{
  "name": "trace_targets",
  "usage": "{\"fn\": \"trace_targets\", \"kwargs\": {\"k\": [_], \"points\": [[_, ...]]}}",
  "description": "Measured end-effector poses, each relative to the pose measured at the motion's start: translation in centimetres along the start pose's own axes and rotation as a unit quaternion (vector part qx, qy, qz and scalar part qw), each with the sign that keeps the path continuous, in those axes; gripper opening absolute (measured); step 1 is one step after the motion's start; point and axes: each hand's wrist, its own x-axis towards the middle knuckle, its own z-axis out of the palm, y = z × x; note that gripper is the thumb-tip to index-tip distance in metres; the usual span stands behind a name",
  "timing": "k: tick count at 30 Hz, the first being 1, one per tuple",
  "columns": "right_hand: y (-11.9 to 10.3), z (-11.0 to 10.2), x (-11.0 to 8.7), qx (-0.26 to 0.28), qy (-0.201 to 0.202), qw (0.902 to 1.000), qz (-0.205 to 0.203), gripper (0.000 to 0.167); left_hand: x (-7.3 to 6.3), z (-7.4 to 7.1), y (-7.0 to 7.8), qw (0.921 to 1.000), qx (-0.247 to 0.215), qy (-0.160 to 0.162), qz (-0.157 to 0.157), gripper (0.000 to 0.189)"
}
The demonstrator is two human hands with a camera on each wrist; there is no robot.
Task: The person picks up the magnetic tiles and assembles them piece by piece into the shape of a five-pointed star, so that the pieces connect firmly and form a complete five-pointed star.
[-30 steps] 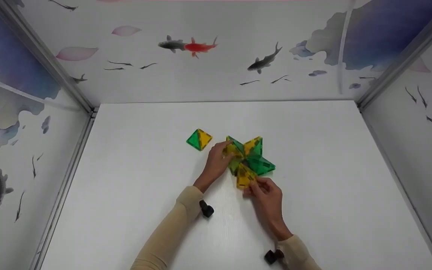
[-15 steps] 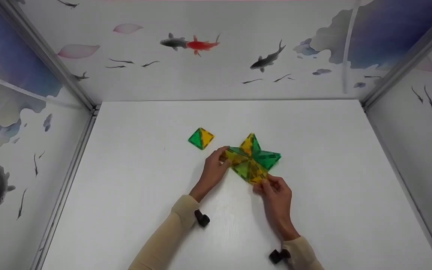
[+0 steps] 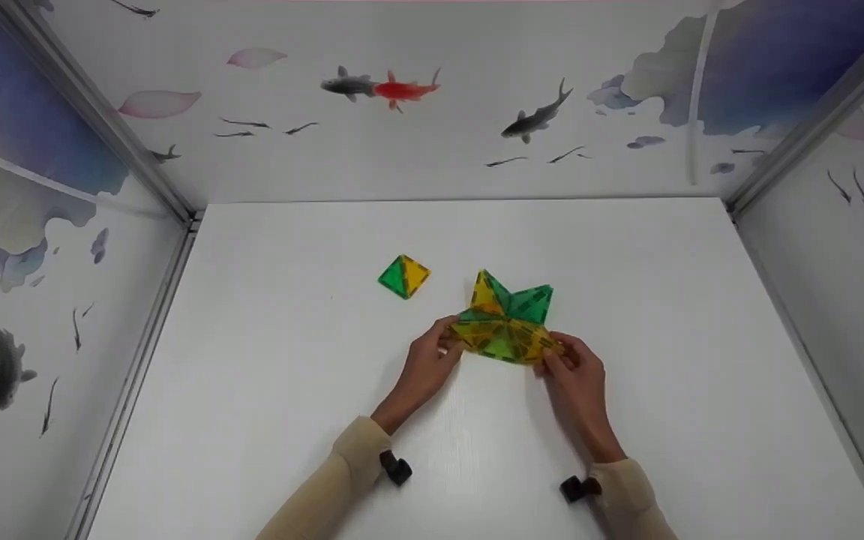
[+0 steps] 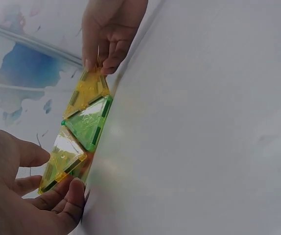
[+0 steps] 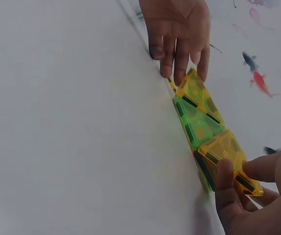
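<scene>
A star-like shape of translucent green and yellow magnetic tiles (image 3: 503, 341) stands on the white table, its triangles joined edge to edge and partly tilted up. My left hand (image 3: 428, 360) pinches its left tip; in the left wrist view, thumb and fingers lie around a yellow triangle (image 4: 62, 156). On the other side, my right hand (image 3: 578, 382) holds a yellow triangle (image 5: 223, 147) at the right tip between thumb and fingers. A green triangle (image 4: 89, 122) sits between these two yellow ones. The underside of the star is hidden.
Behind and left of the star, a small green and yellow piece (image 3: 404, 277) with a square outline lies apart. White panels printed with fish and blue shapes enclose the white table (image 3: 289, 315) at the back and both sides.
The star has turned counterclockwise as seen from above, both hands keeping hold. My right hand has moved right and slightly away, my left hand a little nearer. The small piece stays put.
</scene>
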Motion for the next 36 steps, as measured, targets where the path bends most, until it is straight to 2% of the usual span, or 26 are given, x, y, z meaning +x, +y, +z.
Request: {"fn": "trace_targets", "kwargs": {"k": [4, 8, 11, 14, 20, 28, 31, 36], "points": [[-0.1, -1.0, 0.7, -0.047, -0.005, 0.9988, -0.01, 0.041, -0.6, -0.9, 1.0, 0.9999, 0.015, 0.003, -0.004, 0.047], [-0.2, -2.0, 0.8, -0.07, 0.023, 0.9971, -0.021, 0.046, -0.3, -2.6, 1.5, 0.9961, 0.072, 0.043, -0.029, 0.046], [-0.3, -2.8, 0.8, -0.075, 0.039, 0.9963, -0.017, 0.047, 0.4, -4.1, 1.2, 0.9865, 0.13, 0.084, -0.054, 0.047], [-0.2, -3.2, 0.8, -0.083, 0.049, 0.9953, -0.012, 0.046, 1.8, -5.5, 0.7, 0.9747, 0.179, 0.104, -0.083, 0.054], [0.3, -3.3, 0.7, -0.092, 0.051, 0.9944, -0.003, 0.043, 4.5, -7.0, -0.6, 0.9528, 0.258, 0.108, -0.118, 0.079], [0.4, -3.2, 0.4, -0.087, 0.053, 0.9948, 0.007, 0.038, 6.8, -7.1, -1.5, 0.9319, 0.326, 0.097, -0.125, 0.093], [0.3, -3.1, 0.2, -0.089, 0.049, 0.9948, 0.01, 0.037, 7.3, -7.3, -1.5, 0.9306, 0.326, 0.102, -0.131, 0.091], [0.1, -3.1, 0.1, -0.09, 0.049, 0.9947, 0.007, 0.035, 7.6, -7.7, -1.6, 0.9399, 0.295, 0.111, -0.132, 0.074]]}}
